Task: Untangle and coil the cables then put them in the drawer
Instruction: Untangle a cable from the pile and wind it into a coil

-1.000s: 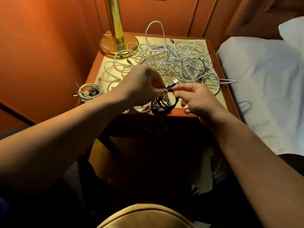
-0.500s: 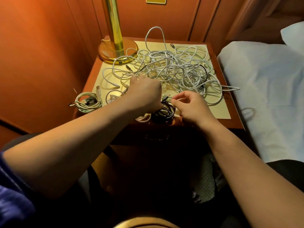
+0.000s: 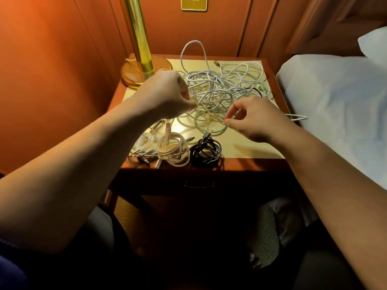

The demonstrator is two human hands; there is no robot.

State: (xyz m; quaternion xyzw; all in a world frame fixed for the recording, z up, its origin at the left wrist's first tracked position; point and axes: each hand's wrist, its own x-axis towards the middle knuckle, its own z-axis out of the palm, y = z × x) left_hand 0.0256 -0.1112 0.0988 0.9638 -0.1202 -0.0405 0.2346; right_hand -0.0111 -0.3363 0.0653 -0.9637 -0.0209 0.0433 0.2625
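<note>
A tangle of white cables (image 3: 222,86) covers the back half of the nightstand top (image 3: 251,149). Three coiled cables lie along the front edge: a white one (image 3: 144,143), a pinkish-white one (image 3: 173,149) and a black one (image 3: 206,152). My left hand (image 3: 167,95) is at the tangle's left side, fingers curled and pinching a white strand. My right hand (image 3: 257,118) is at the tangle's near right side, with thumb and forefinger pinching a thin strand beside a pale green loop (image 3: 209,130). The drawer (image 3: 199,185) below the top is closed.
A brass lamp (image 3: 142,68) stands at the back left corner of the nightstand. Wood-panelled walls close in on the left and behind. A bed with white sheets (image 3: 335,114) lies along the right side. One white cable end (image 3: 297,117) hangs over the right edge.
The black coil left my hands and now lies on the front edge. Both hands moved back to the tangle and took hold of strands.
</note>
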